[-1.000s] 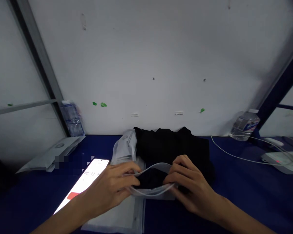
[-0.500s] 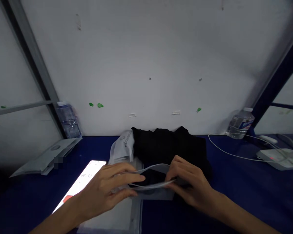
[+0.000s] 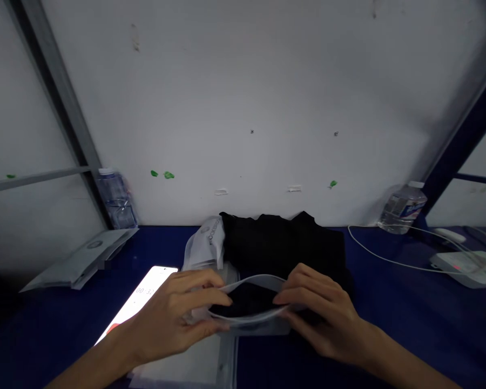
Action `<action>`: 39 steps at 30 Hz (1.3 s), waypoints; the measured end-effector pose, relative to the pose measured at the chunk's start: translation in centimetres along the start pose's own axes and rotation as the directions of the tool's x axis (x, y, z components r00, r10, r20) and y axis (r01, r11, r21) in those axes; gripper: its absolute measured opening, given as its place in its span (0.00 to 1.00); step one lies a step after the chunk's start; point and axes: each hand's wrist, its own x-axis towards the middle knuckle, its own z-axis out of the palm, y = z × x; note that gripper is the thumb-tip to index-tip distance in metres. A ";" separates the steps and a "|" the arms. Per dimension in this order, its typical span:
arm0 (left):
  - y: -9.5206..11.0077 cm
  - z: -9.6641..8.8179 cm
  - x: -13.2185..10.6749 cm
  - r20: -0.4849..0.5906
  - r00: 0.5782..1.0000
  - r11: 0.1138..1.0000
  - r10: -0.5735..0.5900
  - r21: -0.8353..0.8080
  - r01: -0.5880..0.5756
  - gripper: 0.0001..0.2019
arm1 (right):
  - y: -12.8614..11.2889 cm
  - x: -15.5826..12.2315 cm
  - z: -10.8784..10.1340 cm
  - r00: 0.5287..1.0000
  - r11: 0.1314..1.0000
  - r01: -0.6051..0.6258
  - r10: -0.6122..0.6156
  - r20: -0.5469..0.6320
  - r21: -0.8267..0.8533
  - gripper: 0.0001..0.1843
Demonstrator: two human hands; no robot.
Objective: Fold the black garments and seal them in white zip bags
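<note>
A frosted plastic bag (image 3: 259,320) is held between my two hands, its mouth spread into an oval facing me. Black cloth (image 3: 249,298) shows inside it. My left hand (image 3: 182,310) grips the left end of the mouth, fingers over the rim and thumb below. At the right end, my right hand (image 3: 322,308) pinches the rim, its fingertips just inside. Behind the bag lies a heap of black fabric (image 3: 285,240). A printed frosted bag (image 3: 204,246) rests against its left side. Flat clear bags (image 3: 182,364) lie beneath my left hand.
A lit phone (image 3: 156,278) lies left of my left hand. Several packed bags (image 3: 91,251) sit at the far left. Plastic bottles stand at the left (image 3: 117,202) and right (image 3: 403,208) by the wall. A white box (image 3: 465,267) and a white cable (image 3: 383,260) are on the right.
The bag's mouth has opened wider, showing more of the black cloth inside. My right hand's fingers have shifted onto the rim. The camera view has moved slightly.
</note>
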 end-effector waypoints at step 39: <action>-1.8 -1.1 0.7 -0.350 0.917 0.981 -0.192 -0.082 0.174 0.04 | 3.2 0.9 -1.6 0.635 0.515 -0.704 0.765 0.108 0.488 0.15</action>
